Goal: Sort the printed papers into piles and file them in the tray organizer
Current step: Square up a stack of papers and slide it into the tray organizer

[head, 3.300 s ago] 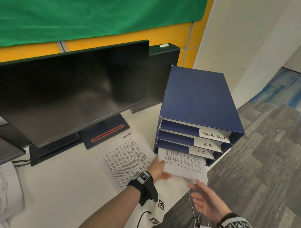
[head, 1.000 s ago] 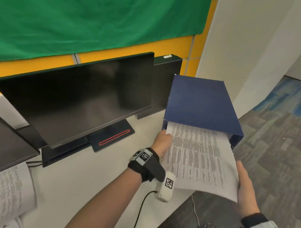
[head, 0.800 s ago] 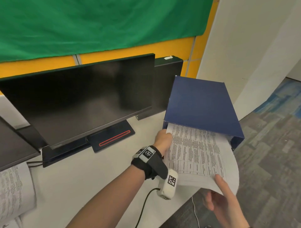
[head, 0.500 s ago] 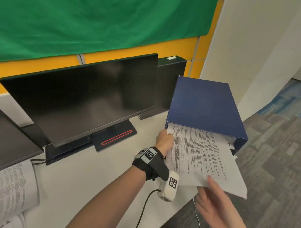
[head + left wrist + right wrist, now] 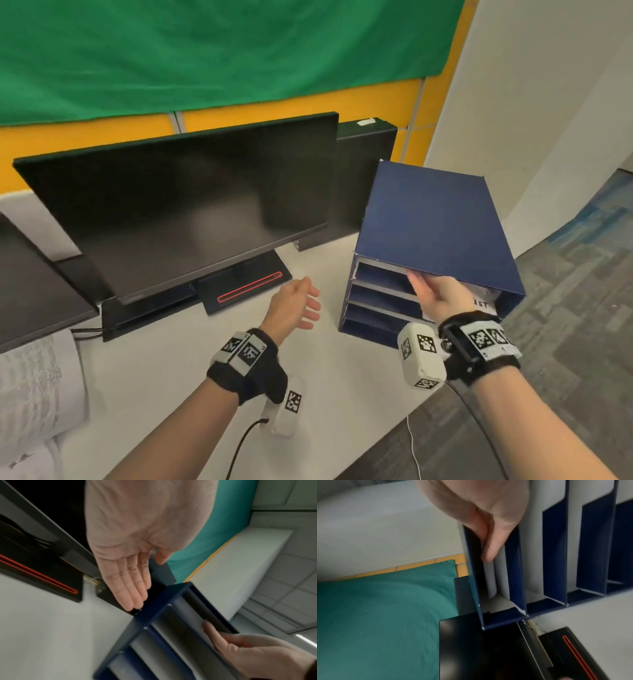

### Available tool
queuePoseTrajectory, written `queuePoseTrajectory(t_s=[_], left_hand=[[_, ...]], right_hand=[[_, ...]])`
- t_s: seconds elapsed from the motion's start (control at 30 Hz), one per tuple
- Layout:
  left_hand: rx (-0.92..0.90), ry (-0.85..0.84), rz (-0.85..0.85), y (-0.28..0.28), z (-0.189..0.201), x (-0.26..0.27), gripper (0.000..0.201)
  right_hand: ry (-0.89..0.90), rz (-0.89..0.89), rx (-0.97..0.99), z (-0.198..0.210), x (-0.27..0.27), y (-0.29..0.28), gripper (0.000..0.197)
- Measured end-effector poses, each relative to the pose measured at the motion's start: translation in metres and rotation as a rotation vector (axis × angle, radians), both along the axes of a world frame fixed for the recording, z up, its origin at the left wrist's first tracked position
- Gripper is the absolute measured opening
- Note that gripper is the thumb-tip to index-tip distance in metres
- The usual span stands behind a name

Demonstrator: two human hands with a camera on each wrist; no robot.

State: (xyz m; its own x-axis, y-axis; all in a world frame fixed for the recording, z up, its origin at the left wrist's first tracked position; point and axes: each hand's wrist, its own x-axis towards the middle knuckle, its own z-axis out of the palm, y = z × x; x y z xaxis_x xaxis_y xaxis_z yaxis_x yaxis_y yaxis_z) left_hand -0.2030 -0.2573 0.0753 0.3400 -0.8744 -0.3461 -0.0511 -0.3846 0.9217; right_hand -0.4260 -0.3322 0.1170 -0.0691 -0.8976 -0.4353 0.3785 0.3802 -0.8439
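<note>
Head view, with both wrist views. The blue tray organizer (image 5: 435, 226) stands at the bench's (image 5: 164, 370) right edge, at about 2 o'clock from the person, its 3 open slots facing them so that sheets can slide in flat.

The right hand (image 5: 436, 296) reaches into the mouth of the top slot. Its fingers (image 5: 489, 547) lie straight and close together, pressed against the white edge of the printed papers (image 5: 489, 577) already inside that slot; it grips nothing. The flat hand suits a push, and the likely purpose is to seat the sheets fully so that none overhangs the front lip. A handwritten label (image 5: 481, 303) on the slot front is mostly covered by this hand, and only its last letters show.

The left hand (image 5: 296, 305) hovers above the bench at about 9 o'clock from the organizer, just beside its left wall but not touching it. Palm up, fingers (image 5: 128, 588) loosely spread, it holds nothing, apparently free for the next pile.

More printed sheets (image 5: 37, 387) lie at the bench's left edge, at about 8 o'clock from the monitor (image 5: 191, 205), well apart from the organizer. By judgement these remain to be filed. The lower 2 slots show pale surfaces in the wrist views; whether those are paper or shelf cannot be told.

The organizer sits close to the bench edge, so a hard push could shift it.
</note>
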Motion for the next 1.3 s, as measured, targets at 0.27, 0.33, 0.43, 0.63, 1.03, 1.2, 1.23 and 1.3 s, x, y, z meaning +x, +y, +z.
queuePoseTrajectory(t_s=[0.27,0.33,0.43,0.63,1.03,1.2,1.23,1.3], left_hand=[[-0.001,-0.097,0.216,0.070,-0.054,0.072,0.023],[0.024,-0.276,0.299,0.099,-0.076,0.106,0.016],[0.253,-0.700,0.380,0.147,-0.103,0.163,0.017],[0.931,-1.060,0.285,0.231,-0.135,0.251,0.077],[0.783,-1.271,0.081,0.229,-0.133,0.269,0.051],[0.541,-1.351,-0.006,0.200,-0.097,0.209,0.055],[0.495,-1.381,-0.043,0.194,-0.092,0.193,0.054],[0.465,-1.427,-0.192,0.185,-0.083,0.156,0.050]], right_hand=[[0.343,0.068,-0.139,-0.020,0.025,0.027,0.047],[0.131,0.267,-0.183,-0.023,0.052,0.057,0.036],[-0.107,0.504,0.008,-0.050,0.121,0.087,0.019],[0.265,1.053,0.096,-0.111,0.247,0.145,0.025],[0.361,1.281,0.160,-0.146,0.315,0.171,0.023],[0.200,1.129,0.247,-0.142,0.327,0.152,0.043],[0.156,1.089,0.263,-0.141,0.325,0.146,0.047],[0.093,1.071,0.299,-0.137,0.318,0.131,0.052]])
